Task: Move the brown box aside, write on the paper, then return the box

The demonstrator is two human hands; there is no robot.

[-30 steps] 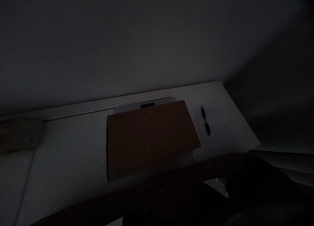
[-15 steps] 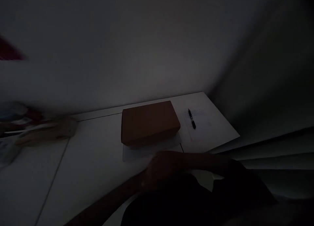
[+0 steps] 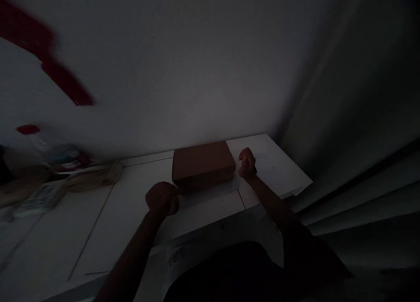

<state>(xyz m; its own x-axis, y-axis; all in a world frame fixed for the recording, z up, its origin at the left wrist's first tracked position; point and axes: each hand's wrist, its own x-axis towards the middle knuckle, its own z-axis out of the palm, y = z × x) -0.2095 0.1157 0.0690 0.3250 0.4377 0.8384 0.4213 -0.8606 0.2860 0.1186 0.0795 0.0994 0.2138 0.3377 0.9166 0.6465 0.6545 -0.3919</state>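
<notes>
The picture is very dark. A brown cardboard box lies on a flat white scale on the white table. My left hand is curled into a fist just off the box's near left corner, and I see nothing in it. My right hand is at the box's right side, over a printed sheet of paper, with its fingers curled closed. Whatever they hold is hidden. The black pen that lay on the paper does not show.
The table sits in a corner between the back wall and a side wall on the right. Blurred clutter, including a red-capped bottle, lies at the far left. A blurred red shape hangs on the wall.
The view has pulled back and swung left. My left hand came up to the box's near corner. My right hand reached past the box to the paper, covering the pen.
</notes>
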